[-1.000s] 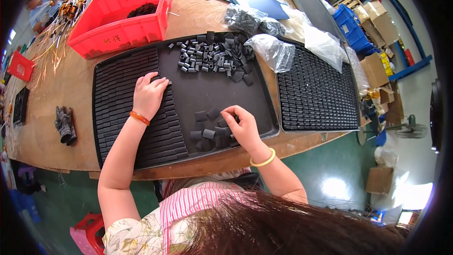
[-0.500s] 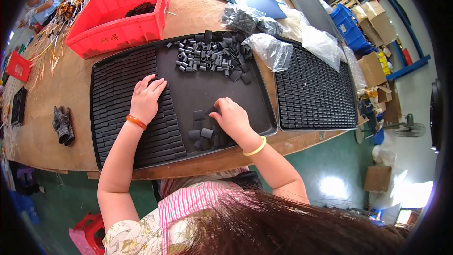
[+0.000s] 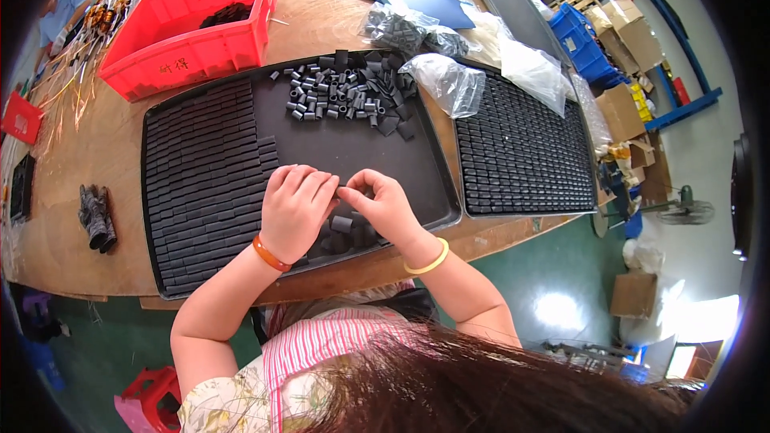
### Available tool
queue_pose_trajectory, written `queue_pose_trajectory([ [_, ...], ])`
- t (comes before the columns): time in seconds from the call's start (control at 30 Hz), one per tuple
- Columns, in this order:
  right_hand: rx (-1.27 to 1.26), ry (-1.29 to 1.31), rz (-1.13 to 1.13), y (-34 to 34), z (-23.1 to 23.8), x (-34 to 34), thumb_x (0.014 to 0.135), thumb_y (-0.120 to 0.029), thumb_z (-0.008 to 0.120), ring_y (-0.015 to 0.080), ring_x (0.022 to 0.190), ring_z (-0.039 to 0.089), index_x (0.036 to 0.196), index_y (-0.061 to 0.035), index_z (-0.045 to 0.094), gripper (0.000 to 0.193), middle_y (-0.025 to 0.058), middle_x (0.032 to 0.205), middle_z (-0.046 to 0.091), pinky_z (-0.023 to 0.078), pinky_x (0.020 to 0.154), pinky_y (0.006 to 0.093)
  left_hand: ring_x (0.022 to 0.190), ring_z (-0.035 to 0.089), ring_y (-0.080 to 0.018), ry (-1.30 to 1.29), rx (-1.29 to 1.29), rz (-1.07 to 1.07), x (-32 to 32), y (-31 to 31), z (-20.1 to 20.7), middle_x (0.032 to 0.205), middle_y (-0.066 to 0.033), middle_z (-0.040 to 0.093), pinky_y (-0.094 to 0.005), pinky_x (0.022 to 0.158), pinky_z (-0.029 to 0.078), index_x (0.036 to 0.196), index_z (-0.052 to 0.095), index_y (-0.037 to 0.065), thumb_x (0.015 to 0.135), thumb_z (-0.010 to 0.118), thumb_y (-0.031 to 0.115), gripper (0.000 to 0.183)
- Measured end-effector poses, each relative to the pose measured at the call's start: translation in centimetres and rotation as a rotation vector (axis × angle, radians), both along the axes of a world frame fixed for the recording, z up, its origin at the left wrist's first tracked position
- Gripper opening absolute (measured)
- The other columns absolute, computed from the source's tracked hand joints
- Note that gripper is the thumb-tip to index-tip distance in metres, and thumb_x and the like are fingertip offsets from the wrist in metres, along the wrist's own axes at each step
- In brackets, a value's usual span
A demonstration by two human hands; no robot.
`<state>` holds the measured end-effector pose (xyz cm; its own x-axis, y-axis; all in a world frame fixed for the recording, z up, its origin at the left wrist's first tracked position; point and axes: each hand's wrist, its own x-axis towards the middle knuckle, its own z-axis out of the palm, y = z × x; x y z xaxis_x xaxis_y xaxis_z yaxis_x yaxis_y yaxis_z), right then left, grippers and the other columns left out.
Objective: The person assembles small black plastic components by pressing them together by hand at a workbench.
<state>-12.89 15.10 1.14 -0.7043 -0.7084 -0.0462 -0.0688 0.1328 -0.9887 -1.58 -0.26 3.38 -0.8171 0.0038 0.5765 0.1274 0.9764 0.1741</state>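
My left hand [image 3: 298, 210] and my right hand [image 3: 382, 205] meet at the fingertips over the near part of a black tray [image 3: 393, 162]. Both are closed in a pinch, and whatever lies between the fingers is too small and covered to make out. Just below them, a short black tube [image 3: 342, 224] and a few flat dark pieces lie in the tray, partly hidden by my hands. Tight rows of small black pieces [image 3: 200, 184] fill the tray's left side. Toward its far side are a heap of loose black tubes [image 3: 325, 96] and thin flat black squares [image 3: 388, 125].
A second black tray [image 3: 521, 152] full of small pieces stands to the right, partly under clear plastic bags [image 3: 449, 84]. A red bin [image 3: 184, 40] sits at the far left, with dark gloves [image 3: 98, 218] nearer on the table. Another person [image 3: 64, 12] is at the upper left.
My left hand has left the rows and moved right and nearer to meet my right hand. My right fingers have shifted slightly left, and the view has turned a little.
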Motion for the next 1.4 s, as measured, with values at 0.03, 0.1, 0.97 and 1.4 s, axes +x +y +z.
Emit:
queue_pose_trajectory([
  [0.03, 0.011, 0.020, 0.025, 0.1, -0.1, 0.0, 0.089, -0.016, 0.073, 0.0045, 0.066, 0.051, 0.090, -0.0012, 0.065, 0.017, -0.0015, 0.076, 0.063, 0.043, 0.059, 0.0221, 0.100, 0.060, -0.0214, 0.014, -0.013, 0.008, -0.1, 0.1, -0.4, 0.104, -0.0016, 0.067, -0.0383, 0.091, 0.046, 0.108, 0.068, 0.008, 0.076, 0.075, 0.020, 0.035],
  [0.1, 0.024, 0.039, 0.049, 0.4, -0.2, -0.1, 0.090, -0.016, 0.071, 0.0040, 0.065, 0.049, 0.094, -0.0018, 0.064, 0.016, -0.0015, 0.079, 0.063, 0.042, 0.057, 0.0214, 0.098, 0.061, -0.0211, 0.027, -0.024, 0.016, -0.1, 0.1, -0.9, 0.102, -0.0015, 0.067, -0.0377, 0.090, 0.046, 0.107, 0.068, 0.008, 0.077, 0.075, 0.020, 0.033],
  [0.97, 0.011, 0.422, -0.172, -1.2, 0.9, 1.0, 0.080, -0.014, 0.081, 0.0113, 0.062, 0.052, 0.088, -0.0035, 0.064, 0.022, 0.0033, 0.085, 0.060, 0.046, 0.057, 0.0259, 0.084, 0.062, -0.0261, -0.003, 0.559, -0.045, -0.4, -0.8, -2.8, 0.088, -0.0064, 0.067, -0.0365, 0.075, 0.052, 0.099, 0.072, 0.007, 0.075, 0.078, 0.008, 0.024],
  [1.4, 0.035, 0.612, -0.113, -0.8, 0.3, 1.7, 0.080, -0.015, 0.081, 0.0167, 0.060, 0.058, 0.087, -0.0014, 0.069, 0.019, 0.0071, 0.091, 0.062, 0.049, 0.056, 0.0290, 0.087, 0.063, -0.0249, 0.022, 0.446, -0.077, -0.3, -0.9, -3.0, 0.093, -0.0046, 0.067, -0.0380, 0.082, 0.050, 0.104, 0.071, 0.009, 0.076, 0.077, 0.010, 0.029],
])
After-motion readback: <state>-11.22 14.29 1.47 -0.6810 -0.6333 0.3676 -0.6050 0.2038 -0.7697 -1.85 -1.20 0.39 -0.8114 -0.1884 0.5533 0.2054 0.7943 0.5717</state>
